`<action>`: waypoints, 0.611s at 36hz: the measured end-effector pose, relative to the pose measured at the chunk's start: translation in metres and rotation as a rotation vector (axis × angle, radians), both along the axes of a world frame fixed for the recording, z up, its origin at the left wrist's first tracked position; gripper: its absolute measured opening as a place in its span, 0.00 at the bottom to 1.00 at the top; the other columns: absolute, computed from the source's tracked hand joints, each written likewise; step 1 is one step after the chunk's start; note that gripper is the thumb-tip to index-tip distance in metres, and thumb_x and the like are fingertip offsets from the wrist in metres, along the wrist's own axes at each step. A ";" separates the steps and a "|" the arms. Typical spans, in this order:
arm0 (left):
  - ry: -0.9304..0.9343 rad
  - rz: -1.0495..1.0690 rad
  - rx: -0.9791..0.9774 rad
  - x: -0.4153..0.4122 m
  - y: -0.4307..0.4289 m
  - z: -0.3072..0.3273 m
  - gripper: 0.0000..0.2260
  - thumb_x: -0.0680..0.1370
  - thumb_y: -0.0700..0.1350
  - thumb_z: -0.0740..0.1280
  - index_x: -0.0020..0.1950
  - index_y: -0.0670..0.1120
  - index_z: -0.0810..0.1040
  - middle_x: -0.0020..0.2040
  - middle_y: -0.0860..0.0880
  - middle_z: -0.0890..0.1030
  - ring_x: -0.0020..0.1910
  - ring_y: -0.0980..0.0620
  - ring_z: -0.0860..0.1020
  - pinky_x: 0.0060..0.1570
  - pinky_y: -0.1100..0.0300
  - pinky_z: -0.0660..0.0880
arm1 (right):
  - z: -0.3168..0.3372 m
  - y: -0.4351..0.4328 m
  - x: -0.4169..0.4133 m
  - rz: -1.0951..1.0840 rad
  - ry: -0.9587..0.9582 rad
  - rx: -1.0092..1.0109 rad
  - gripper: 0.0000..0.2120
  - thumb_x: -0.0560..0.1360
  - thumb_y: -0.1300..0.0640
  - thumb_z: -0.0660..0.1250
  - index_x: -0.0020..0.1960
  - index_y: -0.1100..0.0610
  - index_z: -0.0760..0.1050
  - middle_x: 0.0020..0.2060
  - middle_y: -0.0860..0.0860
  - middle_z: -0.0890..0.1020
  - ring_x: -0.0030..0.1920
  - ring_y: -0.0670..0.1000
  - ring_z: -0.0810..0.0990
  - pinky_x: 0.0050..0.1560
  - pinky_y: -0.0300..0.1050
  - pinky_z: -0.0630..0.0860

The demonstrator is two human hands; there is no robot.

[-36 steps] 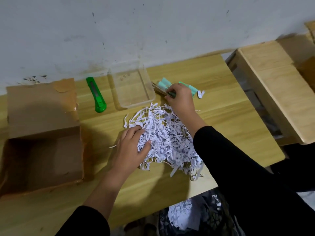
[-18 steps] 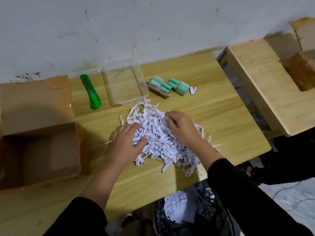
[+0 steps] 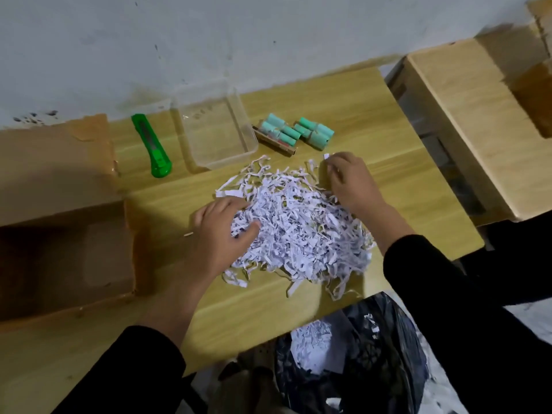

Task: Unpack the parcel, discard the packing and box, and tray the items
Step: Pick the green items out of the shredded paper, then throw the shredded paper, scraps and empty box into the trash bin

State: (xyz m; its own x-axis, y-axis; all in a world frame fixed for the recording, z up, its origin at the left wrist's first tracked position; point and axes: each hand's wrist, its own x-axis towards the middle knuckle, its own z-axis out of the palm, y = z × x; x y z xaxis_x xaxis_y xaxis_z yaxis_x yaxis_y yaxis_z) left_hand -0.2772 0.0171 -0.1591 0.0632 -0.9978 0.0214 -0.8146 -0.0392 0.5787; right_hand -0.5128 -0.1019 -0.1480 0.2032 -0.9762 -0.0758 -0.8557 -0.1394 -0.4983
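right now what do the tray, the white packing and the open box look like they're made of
Tray: clear, glossy plastic by the look; the wood grain shows through its walls and floor.
White packing: shredded paper, matt, in thin crinkled strips with faint dark print.
Open box: brown cardboard, matt, with a folded-back flap; shiny patches on the flap may be tape.

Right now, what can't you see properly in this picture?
Head view only:
- Anything under the heap of white shredded paper: the strips and both hands cover it.
- Left hand and right hand: fingertips buried, grip unclear.
- Open brown cardboard box: cut off by the left edge, inside in shadow.
- Black plastic bag: cut off at the bottom.
- Mint-green paper rolls: too small to identify.
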 end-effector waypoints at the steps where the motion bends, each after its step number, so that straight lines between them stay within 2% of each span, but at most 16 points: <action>1: 0.021 -0.018 0.022 -0.002 0.000 0.000 0.24 0.70 0.62 0.58 0.58 0.51 0.77 0.59 0.54 0.78 0.62 0.53 0.72 0.59 0.64 0.54 | 0.001 0.014 0.002 0.025 -0.016 -0.009 0.14 0.79 0.60 0.56 0.62 0.61 0.73 0.62 0.57 0.74 0.61 0.57 0.70 0.60 0.43 0.63; 3: 0.048 -0.073 0.062 -0.007 -0.001 0.002 0.25 0.68 0.63 0.57 0.58 0.51 0.77 0.59 0.53 0.78 0.63 0.51 0.73 0.61 0.58 0.59 | 0.001 0.040 0.007 0.104 -0.051 -0.006 0.14 0.79 0.61 0.56 0.61 0.62 0.74 0.60 0.58 0.75 0.60 0.57 0.71 0.59 0.43 0.64; 6: 0.093 -0.129 0.128 -0.013 -0.001 0.007 0.26 0.67 0.64 0.58 0.59 0.53 0.77 0.60 0.52 0.78 0.63 0.50 0.73 0.65 0.54 0.64 | 0.004 0.060 0.008 0.171 -0.089 0.032 0.15 0.79 0.60 0.57 0.62 0.63 0.74 0.59 0.59 0.76 0.60 0.57 0.72 0.62 0.45 0.67; 8: 0.152 -0.131 0.136 -0.016 0.000 0.013 0.25 0.67 0.65 0.60 0.58 0.54 0.77 0.60 0.52 0.78 0.63 0.50 0.73 0.65 0.49 0.67 | 0.013 0.066 0.005 0.116 -0.127 0.038 0.15 0.80 0.58 0.56 0.63 0.61 0.73 0.60 0.57 0.76 0.61 0.56 0.72 0.61 0.42 0.66; 10: 0.182 -0.111 0.069 -0.017 0.001 0.019 0.23 0.67 0.64 0.62 0.57 0.55 0.76 0.57 0.54 0.77 0.60 0.52 0.73 0.63 0.47 0.68 | 0.025 0.072 -0.003 0.023 -0.181 0.016 0.16 0.80 0.57 0.56 0.64 0.60 0.72 0.62 0.56 0.75 0.63 0.55 0.71 0.62 0.44 0.67; 12: 0.134 -0.067 -0.014 -0.014 0.005 0.026 0.25 0.68 0.66 0.64 0.60 0.56 0.73 0.58 0.54 0.75 0.60 0.52 0.71 0.62 0.44 0.69 | 0.036 0.082 -0.014 -0.049 -0.219 0.004 0.18 0.80 0.52 0.56 0.67 0.57 0.69 0.66 0.55 0.71 0.66 0.53 0.67 0.64 0.45 0.65; 14: 0.064 -0.036 -0.008 -0.006 0.012 0.028 0.33 0.66 0.70 0.63 0.66 0.55 0.67 0.65 0.52 0.71 0.66 0.50 0.68 0.66 0.43 0.66 | 0.045 0.099 -0.028 -0.074 -0.207 0.043 0.25 0.77 0.44 0.58 0.72 0.52 0.62 0.71 0.51 0.64 0.70 0.50 0.62 0.68 0.45 0.61; 17: -0.021 -0.067 0.156 0.013 0.026 0.024 0.51 0.59 0.79 0.57 0.75 0.52 0.54 0.75 0.49 0.59 0.75 0.48 0.56 0.73 0.44 0.57 | 0.047 0.129 -0.052 -0.047 -0.160 0.148 0.42 0.69 0.32 0.62 0.75 0.45 0.49 0.76 0.46 0.51 0.74 0.48 0.52 0.70 0.50 0.56; 20: -0.117 -0.159 0.273 0.027 0.035 0.018 0.61 0.52 0.83 0.51 0.77 0.48 0.47 0.78 0.47 0.51 0.77 0.48 0.48 0.75 0.46 0.51 | 0.037 0.151 -0.071 -0.016 -0.068 0.280 0.56 0.58 0.24 0.62 0.75 0.43 0.38 0.76 0.45 0.41 0.76 0.48 0.41 0.74 0.57 0.52; 22: -0.163 -0.229 0.337 0.029 0.036 0.019 0.65 0.50 0.84 0.48 0.77 0.46 0.43 0.78 0.47 0.46 0.77 0.49 0.44 0.75 0.49 0.47 | 0.029 0.159 -0.074 0.015 0.013 0.340 0.61 0.53 0.21 0.61 0.73 0.41 0.31 0.75 0.45 0.34 0.75 0.49 0.35 0.74 0.60 0.50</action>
